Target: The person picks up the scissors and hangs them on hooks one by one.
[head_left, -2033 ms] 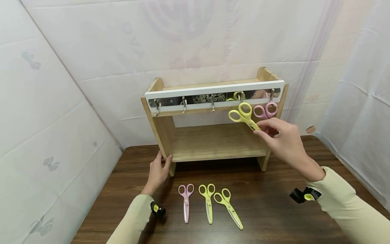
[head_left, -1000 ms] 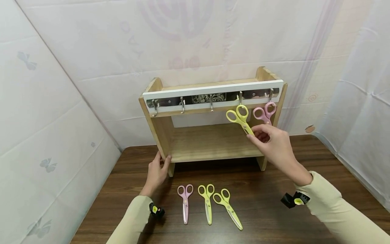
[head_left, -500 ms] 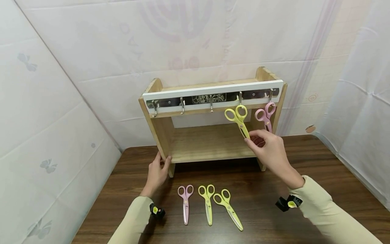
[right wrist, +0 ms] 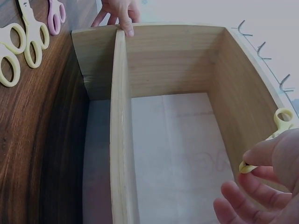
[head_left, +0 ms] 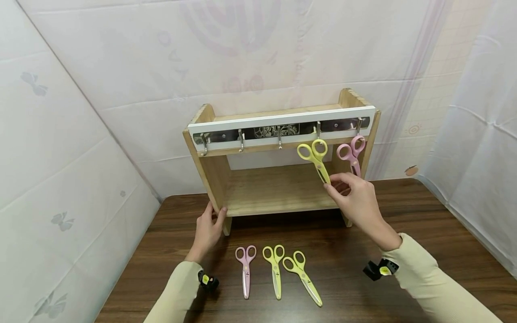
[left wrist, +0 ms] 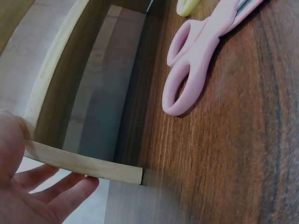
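from the head view, the right hand [head_left: 355,195] has slid a bit left and down over two seconds, and the yellow scissors [head_left: 319,166] have come with it. in the last half second they hardly move. their loops are up by the fourth hook [head_left: 318,129] from the left, so i think one loop is about where the hook could catch it. i can't tell if it is on yet. the hanging pink scissors [head_left: 354,159], at the last hook [head_left: 359,126], show more blade now the hand is off them. the left hand [head_left: 208,229] has stayed at the low corner of the wooden shelf [head_left: 278,188]. three more pairs lie on the desk [head_left: 347,278].

from the left wrist view, the left hand is bent round the side board, thumb and fingers on opposite sides. the flat pink scissors [left wrist: 200,58] lie near it.

from the right wrist view, the thumb and first finger pinch the yellow blade end. the other fingers bend loosely, holding nothing.
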Available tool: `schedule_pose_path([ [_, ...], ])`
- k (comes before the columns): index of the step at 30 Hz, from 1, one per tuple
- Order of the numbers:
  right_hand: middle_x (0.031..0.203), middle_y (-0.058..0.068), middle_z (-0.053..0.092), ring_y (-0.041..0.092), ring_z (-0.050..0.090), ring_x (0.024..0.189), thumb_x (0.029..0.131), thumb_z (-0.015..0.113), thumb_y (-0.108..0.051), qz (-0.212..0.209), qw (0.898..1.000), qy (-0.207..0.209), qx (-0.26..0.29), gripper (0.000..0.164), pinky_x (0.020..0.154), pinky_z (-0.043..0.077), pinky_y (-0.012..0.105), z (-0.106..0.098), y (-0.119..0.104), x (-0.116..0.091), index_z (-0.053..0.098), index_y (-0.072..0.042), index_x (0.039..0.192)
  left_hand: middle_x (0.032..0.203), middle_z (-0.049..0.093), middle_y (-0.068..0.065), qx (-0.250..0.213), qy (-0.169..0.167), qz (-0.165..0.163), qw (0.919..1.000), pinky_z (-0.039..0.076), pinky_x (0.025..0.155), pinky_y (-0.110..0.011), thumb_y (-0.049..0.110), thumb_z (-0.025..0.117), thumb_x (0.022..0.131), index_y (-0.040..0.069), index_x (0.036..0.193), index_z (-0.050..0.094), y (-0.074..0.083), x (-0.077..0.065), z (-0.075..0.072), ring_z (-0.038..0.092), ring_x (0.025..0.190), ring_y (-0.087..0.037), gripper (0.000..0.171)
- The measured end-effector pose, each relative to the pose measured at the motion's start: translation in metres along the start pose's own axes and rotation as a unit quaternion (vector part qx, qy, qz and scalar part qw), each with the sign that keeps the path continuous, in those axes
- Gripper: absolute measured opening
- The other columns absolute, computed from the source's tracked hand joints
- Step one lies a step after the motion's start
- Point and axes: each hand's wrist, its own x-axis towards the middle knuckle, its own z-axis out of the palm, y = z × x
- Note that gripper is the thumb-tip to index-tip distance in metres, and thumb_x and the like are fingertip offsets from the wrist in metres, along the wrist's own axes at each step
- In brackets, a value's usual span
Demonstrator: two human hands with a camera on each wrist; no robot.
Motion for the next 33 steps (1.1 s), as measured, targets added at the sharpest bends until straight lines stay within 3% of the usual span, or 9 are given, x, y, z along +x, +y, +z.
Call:
schedule_pose_path([
  [6, 0.079, 0.003, 0.073, 0.017, 0.069, 0.066, 0.086, 0.082, -0.003, 0.0, 1.0, -0.004, -0.003, 0.012, 0.058, 0.059, 0.031, 0.0, 0.001, 0.0, 0.077, -0.005, 0.096, 0.12, 0.069, -0.023, -0.009, -0.001, -0.002, 1.0, 0.061, 0.083, -0.053, 0.025, 0.06, 0.106, 0.002, 0.132, 0.057, 0.0, -0.001, 0.001, 0.068, 0.111, -0.041, 0.035],
  [14, 0.084, 0.004, 0.074, 0.016, 0.069, 0.069, 0.087, 0.081, -0.002, 0.008, 0.999, -0.038, 0.012, 0.025, 0.06, 0.06, 0.029, -0.001, 0.002, -0.005, 0.072, -0.003, 0.11, 0.118, 0.07, -0.023, -0.005, 0.002, 0.001, 1.0, 0.061, 0.083, -0.054, 0.025, 0.06, 0.106, 0.002, 0.13, 0.058, 0.0, -0.001, 0.001, 0.068, 0.11, -0.041, 0.033],
  [21, 0.089, 0.005, 0.073, 0.015, 0.07, 0.069, 0.087, 0.081, -0.006, 0.032, 0.996, -0.082, -0.006, 0.048, 0.06, 0.059, 0.033, 0.007, 0.008, -0.031, 0.06, -0.003, 0.13, 0.118, 0.07, -0.023, -0.01, 0.007, 0.006, 0.9999, 0.061, 0.084, -0.054, 0.024, 0.061, 0.106, 0.002, 0.13, 0.058, 0.0, 0.001, 0.002, 0.068, 0.109, -0.04, 0.033],
  [25, 0.093, 0.005, 0.072, 0.01, 0.065, 0.065, 0.089, 0.082, -0.016, 0.067, 0.988, -0.131, -0.036, 0.063, 0.057, 0.054, 0.031, 0.012, 0.01, -0.053, 0.05, -0.006, 0.143, 0.118, 0.07, -0.023, -0.011, 0.007, 0.007, 0.9999, 0.061, 0.084, -0.054, 0.024, 0.061, 0.106, 0.001, 0.129, 0.059, 0.0, 0.001, 0.002, 0.068, 0.11, -0.04, 0.033],
  [29, 0.093, 0.004, 0.071, 0.007, 0.059, 0.064, 0.088, 0.083, -0.023, 0.075, 0.978, -0.184, -0.062, 0.072, 0.055, 0.049, 0.03, 0.018, 0.008, -0.076, 0.047, -0.008, 0.148, 0.118, 0.07, -0.023, -0.017, 0.005, 0.006, 0.9998, 0.061, 0.083, -0.054, 0.024, 0.061, 0.106, 0.001, 0.129, 0.058, 0.001, 0.001, 0.002, 0.068, 0.11, -0.041, 0.032],
  [33, 0.097, 0.003, 0.07, 0.008, 0.058, 0.066, 0.087, 0.084, -0.03, 0.075, 0.96, -0.257, -0.084, 0.075, 0.051, 0.048, 0.033, 0.022, -0.001, -0.096, 0.046, -0.012, 0.15, 0.118, 0.07, -0.024, -0.018, 0.003, 0.004, 0.9998, 0.061, 0.082, -0.054, 0.024, 0.06, 0.106, 0.001, 0.129, 0.058, 0.001, 0.0, 0.001, 0.068, 0.111, -0.042, 0.032],
])
